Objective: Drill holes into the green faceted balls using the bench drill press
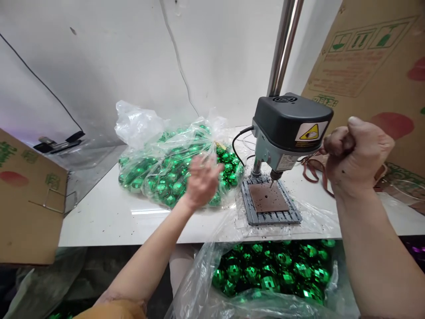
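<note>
My left hand (203,180) is smeared by motion in front of a clear plastic bag (156,155) of shiny green faceted baubles (229,166). Whether its fingers hold a bauble I cannot make out. To the right, my right hand (360,148) is closed in a fist beside the head of a small drill press (292,124), on the end of its feed lever (309,157); the grip itself is mostly hidden. Below the drill chuck (275,176), a brown square board (268,198) with a dark hole lies on the slotted grey base (274,218). Dark shavings are scattered over both.
An open plastic bag of green baubles (275,274) sits below the front edge of the white table (109,226). Cardboard boxes stand at the left (29,199) and right (365,57). A brown strap (310,170) lies behind my right wrist. The steel column (284,48) rises by the wall.
</note>
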Motion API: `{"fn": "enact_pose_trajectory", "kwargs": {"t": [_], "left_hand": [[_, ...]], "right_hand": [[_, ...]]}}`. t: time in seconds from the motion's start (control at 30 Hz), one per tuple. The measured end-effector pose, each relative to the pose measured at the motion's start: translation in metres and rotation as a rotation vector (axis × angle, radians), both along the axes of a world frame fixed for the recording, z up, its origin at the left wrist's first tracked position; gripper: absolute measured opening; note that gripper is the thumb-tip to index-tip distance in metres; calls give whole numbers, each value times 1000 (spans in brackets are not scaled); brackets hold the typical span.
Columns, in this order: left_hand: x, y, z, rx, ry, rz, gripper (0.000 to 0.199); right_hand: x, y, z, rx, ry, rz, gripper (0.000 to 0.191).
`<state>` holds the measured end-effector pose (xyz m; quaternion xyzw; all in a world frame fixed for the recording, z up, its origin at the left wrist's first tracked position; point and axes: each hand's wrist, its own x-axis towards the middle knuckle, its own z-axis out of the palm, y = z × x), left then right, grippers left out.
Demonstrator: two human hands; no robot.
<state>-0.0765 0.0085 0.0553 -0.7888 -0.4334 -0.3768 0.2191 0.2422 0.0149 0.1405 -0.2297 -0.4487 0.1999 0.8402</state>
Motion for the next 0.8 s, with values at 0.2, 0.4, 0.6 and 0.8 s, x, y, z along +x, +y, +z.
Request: {"fn": "enact_pose_trajectory", "kwargs": {"t": [0.2,0.4,0.6,0.8], "left_hand": [[30,-8,-50,-517,666,24,24],[7,-18,-68,-494,690,97,18],[3,-38,-66,-531,698,71,13],[7,-49,-62,-608,672,133,14]], "right_hand": [[0,-1,-1,-14,6,18,41],[0,-4,0,-61,-7,40,42],[4,-2,-1,-56,-21,58,49],[3,-4,0,-68,-17,58,46]]}}
